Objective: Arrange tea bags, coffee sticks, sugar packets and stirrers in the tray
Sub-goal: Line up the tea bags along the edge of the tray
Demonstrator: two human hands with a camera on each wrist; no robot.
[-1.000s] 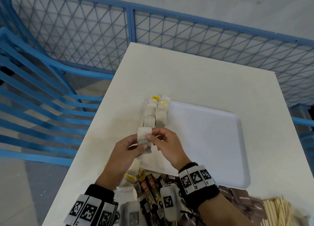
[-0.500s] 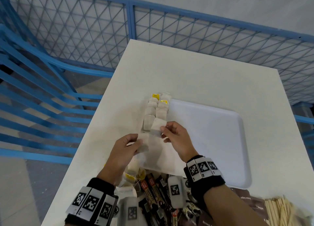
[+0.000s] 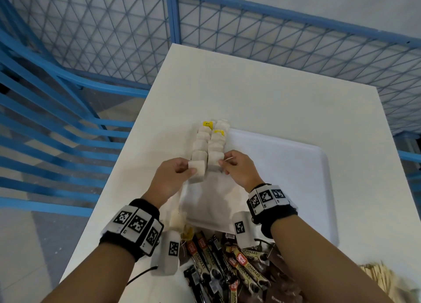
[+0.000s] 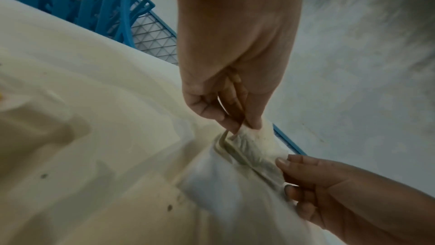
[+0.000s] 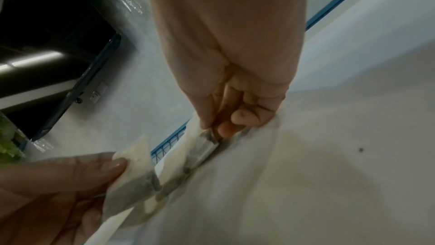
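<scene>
A white tray [image 3: 284,177] lies on the white table [image 3: 250,93]. Two rows of pale tea bags [image 3: 205,141] run along the tray's left edge, two with yellow tags at the far end. My left hand [image 3: 190,169] pinches a tea bag [image 3: 198,173] at the near end of the left row; in the left wrist view the left hand [image 4: 244,128] grips that tea bag [image 4: 254,145] by its top. My right hand [image 3: 224,165] pinches another tea bag [image 3: 213,163] at the near end of the right row, and the right wrist view shows the right hand [image 5: 214,130] on the tea bag [image 5: 204,145].
Dark coffee sticks [image 3: 227,264] lie heaped at the table's near edge, with brown packets [image 3: 278,298] beside them and wooden stirrers [image 3: 382,277] at the near right. A few loose tea bags [image 3: 177,220] sit by the tray's near left corner. A blue fence [image 3: 68,86] surrounds the table.
Both hands moved forward from the tray's near left corner to the near ends of the rows. The tea bags they held together are now apart, one in each hand.
</scene>
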